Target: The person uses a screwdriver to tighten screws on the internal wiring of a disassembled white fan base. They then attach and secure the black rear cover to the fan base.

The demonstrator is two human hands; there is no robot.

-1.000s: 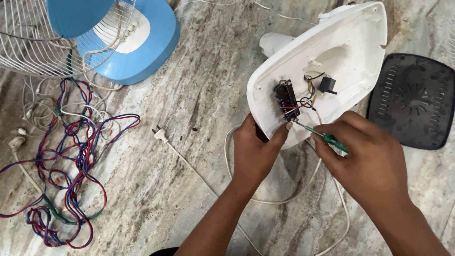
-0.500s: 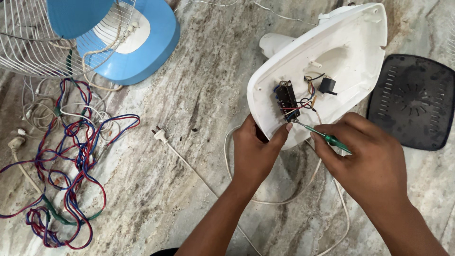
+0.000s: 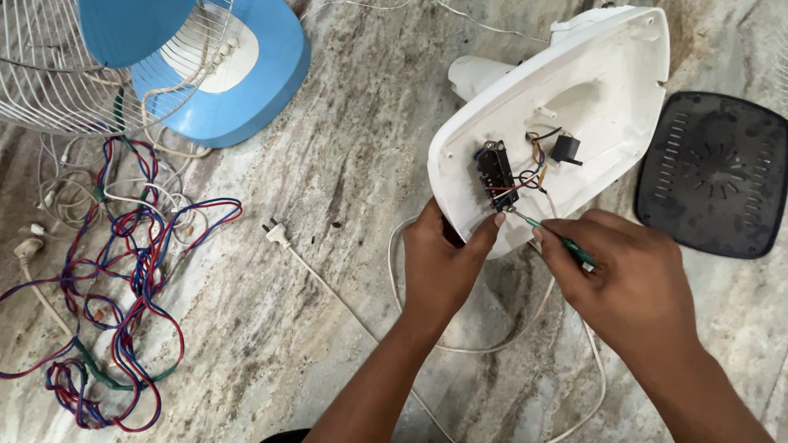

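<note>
A white fan base [image 3: 591,107] lies upside down on the marble floor, its hollow inside facing up. Inside it sit a black switch block [image 3: 495,171] with red, blue and black wires and a small black part [image 3: 565,150]. My left hand [image 3: 443,267] grips the near rim of the base, thumb over the edge. My right hand [image 3: 628,283] holds a green-handled screwdriver [image 3: 558,239], its thin metal tip touching just below the switch block.
A dark grilled bottom cover [image 3: 714,176] lies at the right. A blue fan base and wire guard [image 3: 213,74] stand at the top left. A tangle of red and blue wires [image 3: 123,279] lies at the left. A white cord with plug [image 3: 283,238] crosses the floor.
</note>
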